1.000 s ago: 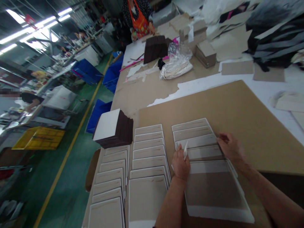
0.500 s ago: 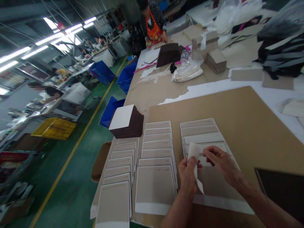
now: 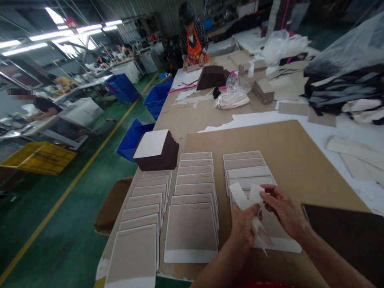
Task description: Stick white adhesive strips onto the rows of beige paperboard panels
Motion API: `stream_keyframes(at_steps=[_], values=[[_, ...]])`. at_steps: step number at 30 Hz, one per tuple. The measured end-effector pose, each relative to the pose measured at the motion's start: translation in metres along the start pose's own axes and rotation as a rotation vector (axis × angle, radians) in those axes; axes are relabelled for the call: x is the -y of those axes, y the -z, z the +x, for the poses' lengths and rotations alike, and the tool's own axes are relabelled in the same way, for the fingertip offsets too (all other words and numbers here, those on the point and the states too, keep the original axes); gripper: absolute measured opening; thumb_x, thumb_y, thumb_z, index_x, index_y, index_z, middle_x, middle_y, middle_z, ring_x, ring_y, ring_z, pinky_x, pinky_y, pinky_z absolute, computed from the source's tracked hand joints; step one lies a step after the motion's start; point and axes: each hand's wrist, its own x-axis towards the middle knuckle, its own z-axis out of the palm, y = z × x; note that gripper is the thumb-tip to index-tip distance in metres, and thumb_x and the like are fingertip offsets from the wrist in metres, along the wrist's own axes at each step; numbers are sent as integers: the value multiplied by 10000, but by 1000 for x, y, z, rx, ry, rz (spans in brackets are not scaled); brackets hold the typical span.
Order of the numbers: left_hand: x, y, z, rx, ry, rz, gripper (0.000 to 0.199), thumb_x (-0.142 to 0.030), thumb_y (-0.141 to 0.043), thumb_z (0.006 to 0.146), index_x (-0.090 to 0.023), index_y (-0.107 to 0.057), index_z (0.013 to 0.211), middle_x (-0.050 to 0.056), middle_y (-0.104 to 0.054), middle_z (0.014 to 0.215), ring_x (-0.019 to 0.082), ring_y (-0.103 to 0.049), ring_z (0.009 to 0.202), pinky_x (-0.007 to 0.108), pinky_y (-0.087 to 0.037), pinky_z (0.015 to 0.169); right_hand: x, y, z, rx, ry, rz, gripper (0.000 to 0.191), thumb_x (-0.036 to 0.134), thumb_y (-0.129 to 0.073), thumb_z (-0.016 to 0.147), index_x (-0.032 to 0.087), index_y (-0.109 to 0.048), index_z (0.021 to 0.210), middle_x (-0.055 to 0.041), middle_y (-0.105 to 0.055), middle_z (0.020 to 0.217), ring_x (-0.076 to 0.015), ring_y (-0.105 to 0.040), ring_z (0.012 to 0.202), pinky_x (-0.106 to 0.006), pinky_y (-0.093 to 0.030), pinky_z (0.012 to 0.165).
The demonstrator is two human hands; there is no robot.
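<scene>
White strips (image 3: pixel 239 194) fan out above a worktable, gripped between the closed thumb and fingers of a worker's left hand (image 3: pixel 243 228), while the bent fingertips of the right hand (image 3: pixel 282 208) pinch one strip's upper corner. The work looks partway along: the strips are in hand, not on any panel, above the right row of beige panels (image 3: pixel 249 173), where two farther panels look whiter than their neighbors. The middle row (image 3: pixel 192 224) and left row (image 3: pixel 135 248) lie neatly overlapped; whether those are finished cannot be told. Beyond stand a white-topped, dark-edged stack (image 3: pixel 151 143) and, farther off, a co-worker in an orange apron (image 3: pixel 195 50). A second ago, the right hand was at the right row's outer edge; half a second ago, the strips were bunched as one; now their upper ends spread into a V.
</scene>
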Motion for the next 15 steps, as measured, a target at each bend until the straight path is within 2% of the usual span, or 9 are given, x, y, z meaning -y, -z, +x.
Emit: stream_keyframes(at_steps=[4, 7, 10, 15], values=[[3, -4, 1, -17, -44, -39, 453, -309, -935, 440, -97, -724, 780, 18, -638, 595, 90, -515, 477, 208, -422, 470, -1, 0, -7, 12, -2, -93, 454, 595, -822, 649, 205, -682, 835, -4, -607, 730, -142, -472, 625, -273, -388, 563], [8, -9, 3, -1, -63, -60, 494, -302, -950, 452, -102, -748, 856, 52, -703, 687, 131, -596, 542, 233, -488, 529, -3, 0, -4, -26, -18, -131, 428, 601, -812, 616, 207, -660, 681, 7, -544, 635, -144, -438, 592, -285, -374, 556], [7, -15, 9, 28, -58, -59, 546, -282, -959, 457, -113, -757, 935, 85, -752, 799, 184, -665, 631, 280, -547, 609, -1, 1, 9, -66, -63, -100, 445, 622, -816, 577, 214, -659, 665, 5, -535, 619, -160, -452, 601, -294, -386, 557], [-9, -21, 32, 99, 83, 6, 558, -340, -964, 482, -75, -769, 932, 104, -748, 791, 178, -654, 605, 287, -548, 621, 2, -1, 39, 38, -75, -85, 471, 679, -749, 692, 214, -677, 713, -21, -603, 738, -191, -521, 712, -307, -459, 653]])
